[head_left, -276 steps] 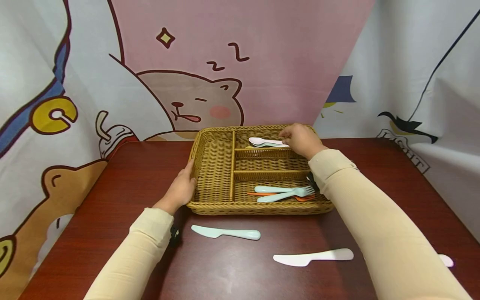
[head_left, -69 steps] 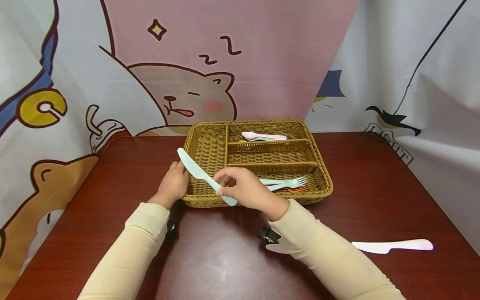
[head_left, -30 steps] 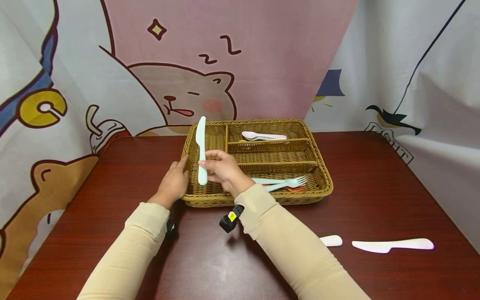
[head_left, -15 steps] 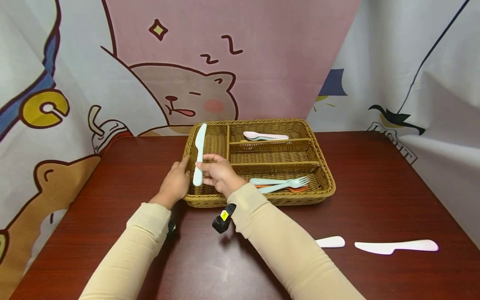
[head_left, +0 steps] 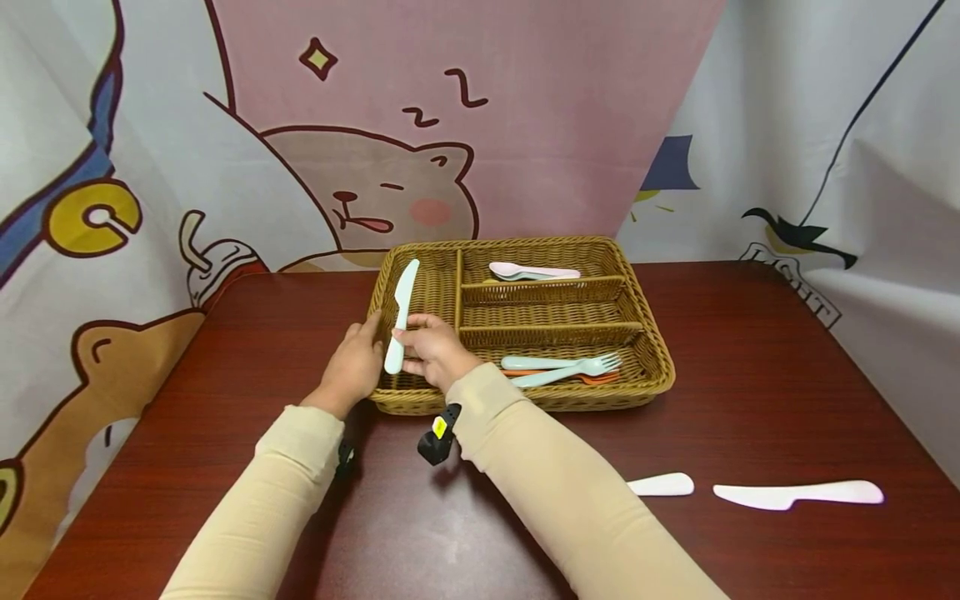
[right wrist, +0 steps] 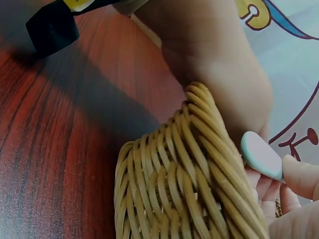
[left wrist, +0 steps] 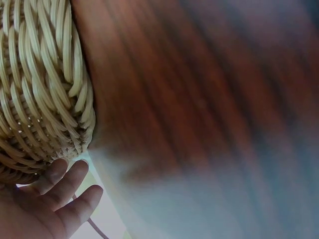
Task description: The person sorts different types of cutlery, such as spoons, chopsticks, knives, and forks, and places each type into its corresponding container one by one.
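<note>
My right hand (head_left: 437, 346) pinches a pale mint table knife (head_left: 403, 292) by its handle, between thumb and fingers. The knife is tilted, blade pointing away, over the long left compartment of a wicker cutlery basket (head_left: 555, 400). In the right wrist view the knife's handle end (right wrist: 261, 155) shows beside the basket's wall. My left hand (head_left: 351, 367) rests against the basket's left side; in the left wrist view its fingers (left wrist: 75, 181) are fairly straight against the weave. Two mint forks (head_left: 592, 365) and orange cutlery lie in the front right compartment.
Spoons (head_left: 525, 272) lie in the back right compartment. A white-pink knife (head_left: 795, 494) lies on the table (head_left: 750, 375) at right, and another light handle (head_left: 667, 484) sticks out from behind the right forearm. A printed curtain (head_left: 570, 108) hangs behind.
The mint knife, lying on the table in the oldest frame, was picked up by my right hand and brought over the left compartment. In the last second it has lowered slightly. The left hand stays.
</note>
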The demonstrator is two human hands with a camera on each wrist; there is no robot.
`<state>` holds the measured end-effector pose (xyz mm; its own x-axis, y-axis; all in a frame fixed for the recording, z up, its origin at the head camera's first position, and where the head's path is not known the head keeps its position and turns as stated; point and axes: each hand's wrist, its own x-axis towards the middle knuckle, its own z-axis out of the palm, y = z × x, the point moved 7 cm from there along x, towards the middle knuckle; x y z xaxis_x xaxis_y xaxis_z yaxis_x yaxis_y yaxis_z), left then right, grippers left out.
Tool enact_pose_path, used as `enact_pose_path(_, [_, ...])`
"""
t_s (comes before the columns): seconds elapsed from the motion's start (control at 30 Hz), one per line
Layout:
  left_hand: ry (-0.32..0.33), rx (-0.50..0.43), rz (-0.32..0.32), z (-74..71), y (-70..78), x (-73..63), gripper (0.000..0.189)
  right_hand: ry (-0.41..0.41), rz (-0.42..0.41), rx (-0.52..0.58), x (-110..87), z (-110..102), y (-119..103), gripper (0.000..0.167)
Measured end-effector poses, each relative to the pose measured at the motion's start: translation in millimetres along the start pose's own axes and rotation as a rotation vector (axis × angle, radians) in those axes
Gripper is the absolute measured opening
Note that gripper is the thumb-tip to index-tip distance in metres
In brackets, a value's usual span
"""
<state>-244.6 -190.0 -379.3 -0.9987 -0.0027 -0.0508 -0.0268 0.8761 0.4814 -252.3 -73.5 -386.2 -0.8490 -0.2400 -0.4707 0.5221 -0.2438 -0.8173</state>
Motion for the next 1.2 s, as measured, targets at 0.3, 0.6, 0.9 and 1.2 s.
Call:
enact_pose_path(0.3, [-0.016,-0.003,-0.014,0.6,-0.8,0.4,0.054,0.052,0.014,-0.048,6.2,-1,8,0.026])
enact_pose_path(0.6, [-0.02,-0.012,-0.015,0.3,-1.0,0.8,0.054,0.031,0.025,-0.101,9.5,1,13,0.031])
enact_pose_path(0.9, [-0.025,-0.029,-0.022,1.0,-1.7,-0.4,0.055,0.029,0.037,-0.146,8.4,1,16,0.041])
enact_pose_path(1.2, [-0.046,-0.031,-0.034,1.2,-2.1,-0.4,0.055,0.038,0.053,-0.158,6.9,1,17,0.043])
